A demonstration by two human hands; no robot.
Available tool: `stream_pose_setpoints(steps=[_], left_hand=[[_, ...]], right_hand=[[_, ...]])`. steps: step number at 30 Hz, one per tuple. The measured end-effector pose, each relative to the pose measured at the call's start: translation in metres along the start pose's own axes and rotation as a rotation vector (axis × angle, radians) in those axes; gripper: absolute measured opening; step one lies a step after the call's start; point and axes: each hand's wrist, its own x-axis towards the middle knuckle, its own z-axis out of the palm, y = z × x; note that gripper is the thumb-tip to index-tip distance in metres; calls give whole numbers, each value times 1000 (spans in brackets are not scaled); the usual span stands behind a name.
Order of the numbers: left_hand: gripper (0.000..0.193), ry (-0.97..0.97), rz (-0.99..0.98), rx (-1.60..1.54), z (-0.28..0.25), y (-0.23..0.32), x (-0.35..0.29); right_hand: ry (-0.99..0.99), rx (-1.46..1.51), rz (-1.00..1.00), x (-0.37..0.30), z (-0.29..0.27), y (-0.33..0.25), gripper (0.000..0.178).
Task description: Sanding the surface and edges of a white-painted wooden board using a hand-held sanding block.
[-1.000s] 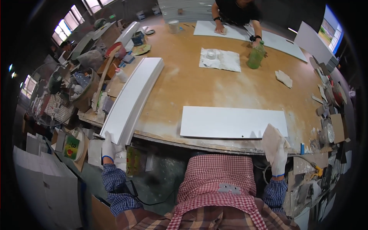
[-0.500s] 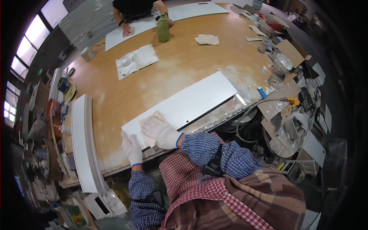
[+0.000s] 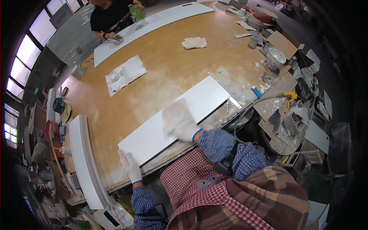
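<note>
A long white panel [image 3: 143, 138] with a dark front edge lies at a slant on the wooden table near me. My right hand [image 3: 184, 128], in a white glove and smeared by motion, presses a beige cloth [image 3: 174, 109] onto the panel's middle. The cloth sticks out past its fingers. At the panel's left end, my left hand [image 3: 131, 167], also gloved, rests with straight fingers along the short edge and holds nothing. Both wrists have blue-trimmed cuffs below checked blue sleeves.
Stacked white panels [image 3: 81, 153] stand along the left table edge. Across the table [image 3: 161, 69], a person [image 3: 111, 19] in black lifts a green bottle [image 3: 138, 12] over another panel. A white cloth [image 3: 126, 74], folded cloth [image 3: 194, 43], blue block [image 3: 257, 92] and yellow air gun [image 3: 291, 95] lie around.
My right hand has slid the cloth rightward along the panel, while my left hand stays at its left end. The person opposite has raised and tilted the green bottle. The view has shifted.
</note>
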Motion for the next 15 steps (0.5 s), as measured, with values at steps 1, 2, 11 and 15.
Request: stream_pose_setpoints(steps=[1,2,11,15], left_hand=[[58,1,4,0,0,1,-1],[59,-1,-9,0,1,5,-1],[60,25,26,27,3,-1,1],[60,31,-7,21,2,-10,-1]], right_hand=[[89,111,-211,-10,3,-21,68],[140,57,-326,-19,20,-23,77],[571,-443,182,-7,-10,176,39],[-328,-101,373,25,-52,14,42]])
